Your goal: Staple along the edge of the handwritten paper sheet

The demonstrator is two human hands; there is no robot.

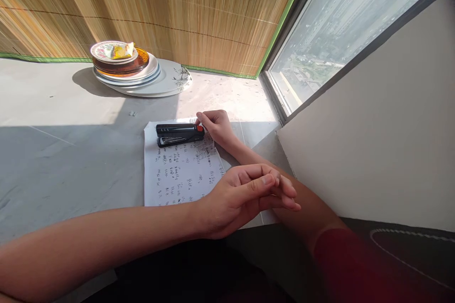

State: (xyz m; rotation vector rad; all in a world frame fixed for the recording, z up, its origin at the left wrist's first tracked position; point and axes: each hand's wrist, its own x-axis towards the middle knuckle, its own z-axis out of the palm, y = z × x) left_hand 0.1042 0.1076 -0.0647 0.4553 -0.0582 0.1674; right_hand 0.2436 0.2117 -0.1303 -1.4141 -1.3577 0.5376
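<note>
Sheets of white paper (170,170) with handwriting lie on the grey surface. On their far part rests a black stapler (179,133) with a red patch at its right end, its two arms a little apart. My right hand (220,128) lies beside that end, fingers curled and the thumb close to the paper's far edge. What its fingertips hold, if anything, is hidden. Nearer to me, my left hand (249,194) hovers over the paper's near right corner and in front of my right forearm. Its fingers are loosely bent and apart, with nothing seen in them.
A stack of plates (124,73) on a large oval platter (170,75) stands at the back left, a yellow wrapper (122,51) on top. Small pale bits (132,113) lie before it. A bamboo blind (159,14) hangs behind; a window (313,52) and white wall (373,113) bound the right.
</note>
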